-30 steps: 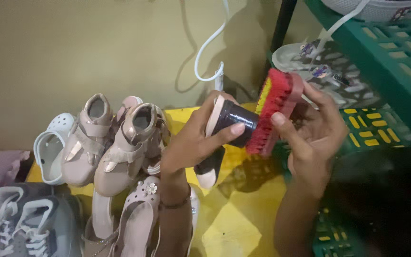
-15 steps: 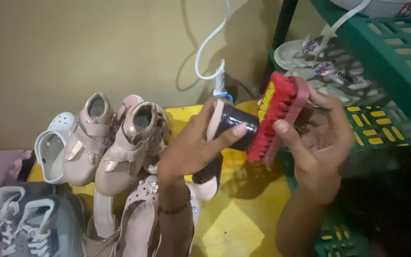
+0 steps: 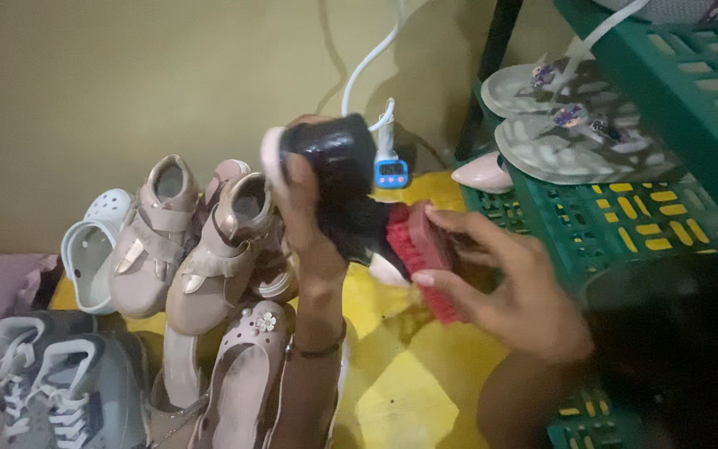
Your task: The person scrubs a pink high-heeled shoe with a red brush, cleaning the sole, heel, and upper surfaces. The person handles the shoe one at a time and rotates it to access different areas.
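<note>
Scrubbing underway: left hand (image 3: 309,218) gripping black shoe (image 3: 344,179) upright, right hand (image 3: 504,295) clasping red brush (image 3: 420,259) (bristles touching); probably needing firm strokes next.

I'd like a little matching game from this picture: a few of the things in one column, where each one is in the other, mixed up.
Things:
1. black shoe
2. red brush
3. pale blue clog
4. grey sandals

Places:
A. on the green rack
B. in the left hand, raised
C. on the floor by the wall, left of the beige high-top shoes
D. in the right hand, against the black shoe

Pairs: 1-B, 2-D, 3-C, 4-A
</note>
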